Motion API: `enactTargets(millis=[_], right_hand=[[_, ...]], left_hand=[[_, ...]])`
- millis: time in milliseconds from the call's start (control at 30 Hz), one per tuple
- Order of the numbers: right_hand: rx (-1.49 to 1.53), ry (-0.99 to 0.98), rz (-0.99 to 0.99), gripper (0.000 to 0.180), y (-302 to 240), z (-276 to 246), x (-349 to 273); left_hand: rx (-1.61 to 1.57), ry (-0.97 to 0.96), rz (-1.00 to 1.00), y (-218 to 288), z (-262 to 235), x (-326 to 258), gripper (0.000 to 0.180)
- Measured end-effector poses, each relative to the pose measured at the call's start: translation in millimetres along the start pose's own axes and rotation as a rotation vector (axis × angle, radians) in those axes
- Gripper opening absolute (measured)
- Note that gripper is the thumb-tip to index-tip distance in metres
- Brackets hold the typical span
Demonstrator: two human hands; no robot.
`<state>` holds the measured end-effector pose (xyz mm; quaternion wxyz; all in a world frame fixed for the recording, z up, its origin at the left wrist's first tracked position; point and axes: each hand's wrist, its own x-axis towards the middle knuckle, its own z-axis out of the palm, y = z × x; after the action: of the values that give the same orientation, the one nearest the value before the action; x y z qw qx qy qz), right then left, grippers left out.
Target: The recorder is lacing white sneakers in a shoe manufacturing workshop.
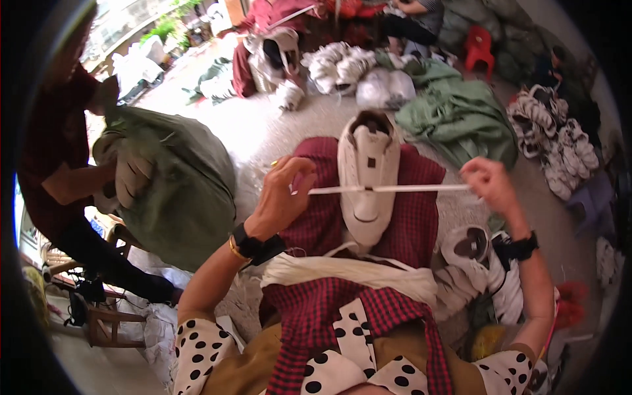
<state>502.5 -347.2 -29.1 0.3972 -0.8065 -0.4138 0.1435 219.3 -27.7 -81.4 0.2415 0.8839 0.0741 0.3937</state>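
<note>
A white sneaker rests on my lap over a red and black checked cloth, its opening at the far end. Across it runs a white shoelace, drawn straight from side to side, crossing a small dark slot on the shoe. My left hand pinches the lace's left end. The other end is pinched in my right hand, out past the cloth. Nearer my waist lies a thick bundle of cream laces.
On the left a person reaches into a big green sack with shoes in it. White shoes are heaped ahead. Green cloth lies at the far right, beside piled shoes and a red stool.
</note>
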Motion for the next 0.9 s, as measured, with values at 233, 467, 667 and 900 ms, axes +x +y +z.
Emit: enactTargets(millis=[233, 467, 667, 900], right_hand=[[-0.287, 0.380, -0.172, 0.014, 55.9, -16.8, 11.6], [-0.101, -0.020, -0.488, 0.025, -32.4, 135.8, 6.0], [-0.026, 0.016, -0.374, 0.020, -31.6, 145.7, 18.4], [-0.032, 0.056, -0.342, 0.020, -41.7, 150.4, 18.5]], left_hand=[[-0.182, -0.299, 0.001, 11.7, 43.8, 6.7, 0.015], [-0.103, -0.467, -0.035, 21.4, 43.0, 4.7, 0.025], [-0.277, -0.427, -0.246, 20.4, 46.7, 12.0, 0.024], [-0.254, -0.363, -0.328, -4.5, 26.2, -3.5, 0.022]])
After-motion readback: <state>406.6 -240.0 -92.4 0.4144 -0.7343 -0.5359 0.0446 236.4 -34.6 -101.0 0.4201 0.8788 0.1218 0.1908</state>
